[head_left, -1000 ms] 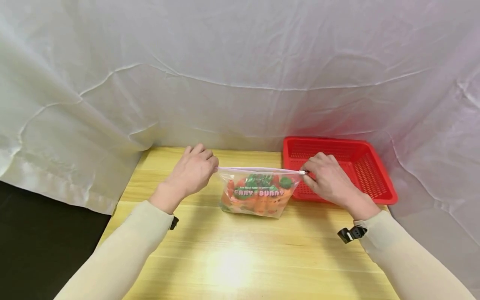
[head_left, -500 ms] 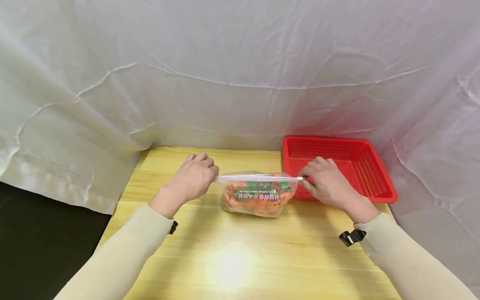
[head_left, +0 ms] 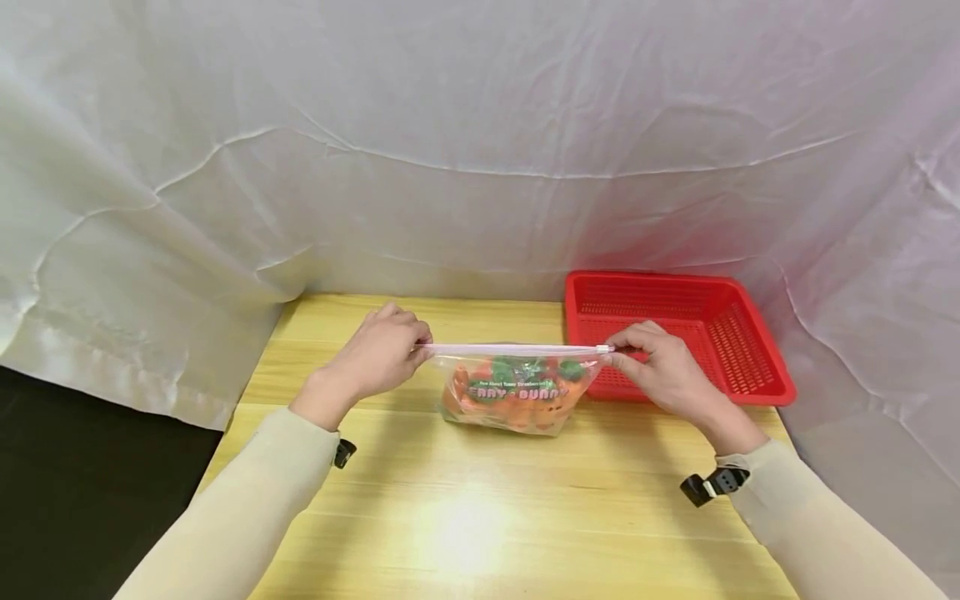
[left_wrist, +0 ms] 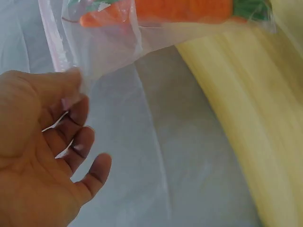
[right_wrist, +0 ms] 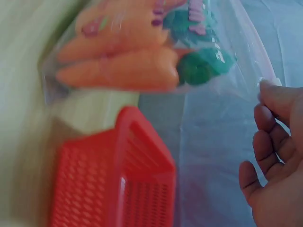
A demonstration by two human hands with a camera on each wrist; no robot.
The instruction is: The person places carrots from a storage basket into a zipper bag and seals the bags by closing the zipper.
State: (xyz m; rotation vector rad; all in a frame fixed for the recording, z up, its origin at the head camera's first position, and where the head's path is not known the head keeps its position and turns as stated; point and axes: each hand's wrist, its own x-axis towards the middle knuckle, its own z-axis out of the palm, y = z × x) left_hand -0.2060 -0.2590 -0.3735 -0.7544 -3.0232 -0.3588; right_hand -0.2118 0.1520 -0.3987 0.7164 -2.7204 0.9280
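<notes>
A clear zip bag [head_left: 510, 351] with a pale pink strip along its top stands on the table in the head view. Through its printed front I see orange carrots [right_wrist: 118, 71] with green tops. My left hand [head_left: 375, 354] pinches the bag's top left corner between thumb and forefinger; its other fingers curl loosely in the left wrist view. At the opposite corner my right hand [head_left: 667, 371] pinches the strip's end, right beside a small white slider [head_left: 603, 349]. The strip is stretched straight between both hands.
Behind my right hand, a red plastic basket [head_left: 753, 346] with slotted sides sits at the table's back right. The wooden table [head_left: 465, 492] ends at a pale grey cloth [head_left: 480, 125] hanging behind. A dark area [head_left: 90, 483] lies off the table's left side.
The bag's top strip dipped toward me and then rose part of the way back. My hands are now slightly farther apart, and the strip is straighter than a second ago.
</notes>
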